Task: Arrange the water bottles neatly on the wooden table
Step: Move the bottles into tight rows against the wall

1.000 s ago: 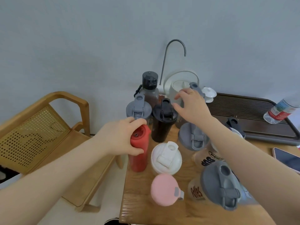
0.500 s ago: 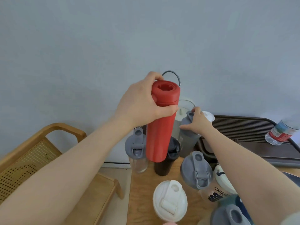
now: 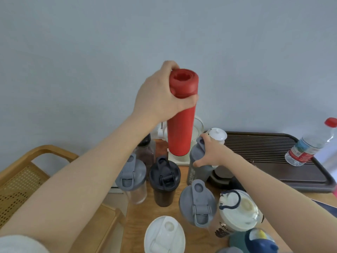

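Red bottle point(image 3: 182, 114): matte cylinder, upright, lifted clear of the bench point(image 3: 138, 212).
Grey bottle point(image 3: 199, 161): opaque, flip lid, upright at the back of the group.
Clear bottle, grey lid point(image 3: 131, 177): upright at the bench's left edge.
Dark bottle, black lid point(image 3: 164, 179): upright just beside it.
Clear bottle, large grey lid point(image 3: 197, 203): upright, centre.
Cream-lidded bottle point(image 3: 238, 210): navy loop, just right of centre.
White-lidded bottle point(image 3: 165, 234): nearest, cropped.
Teal and navy bottle point(image 3: 255, 240): lower right, possibly tilted.
Brown bottle point(image 3: 145, 152): at back, largely hidden.
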{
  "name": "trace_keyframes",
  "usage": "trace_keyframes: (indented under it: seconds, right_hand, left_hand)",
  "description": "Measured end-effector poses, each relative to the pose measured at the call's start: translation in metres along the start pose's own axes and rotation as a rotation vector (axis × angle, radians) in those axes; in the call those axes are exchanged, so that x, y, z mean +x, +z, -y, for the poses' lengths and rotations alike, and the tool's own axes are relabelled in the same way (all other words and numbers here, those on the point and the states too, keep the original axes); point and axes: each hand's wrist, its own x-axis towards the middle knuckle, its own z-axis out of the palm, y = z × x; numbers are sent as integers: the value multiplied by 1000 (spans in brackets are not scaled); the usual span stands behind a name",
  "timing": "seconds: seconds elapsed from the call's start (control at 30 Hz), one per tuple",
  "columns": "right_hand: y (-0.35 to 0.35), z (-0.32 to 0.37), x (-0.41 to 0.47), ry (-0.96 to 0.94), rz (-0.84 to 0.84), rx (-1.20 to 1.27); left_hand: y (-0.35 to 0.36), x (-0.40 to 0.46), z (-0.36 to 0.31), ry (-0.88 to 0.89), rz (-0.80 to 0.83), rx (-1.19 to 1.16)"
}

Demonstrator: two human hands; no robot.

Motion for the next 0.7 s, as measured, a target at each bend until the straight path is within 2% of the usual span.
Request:
trace_keyframes:
  seconds: [0.23,0.43,0.57,0.7]
  right_hand:
    - [0,-14,-5,-25,3,182]
    - [4,-15,-4,-53,-42,247]
    - [7,-13,-1,-41,-51,303]
    - [10,-11,0,16,15,419]
  left_hand:
    - [41,-3,26,7,183,159]
    - [57,-16,54,-111,389,240]
    - [79,-27,67,-104,535,447]
    - [100,-37,81,-102,667,620]
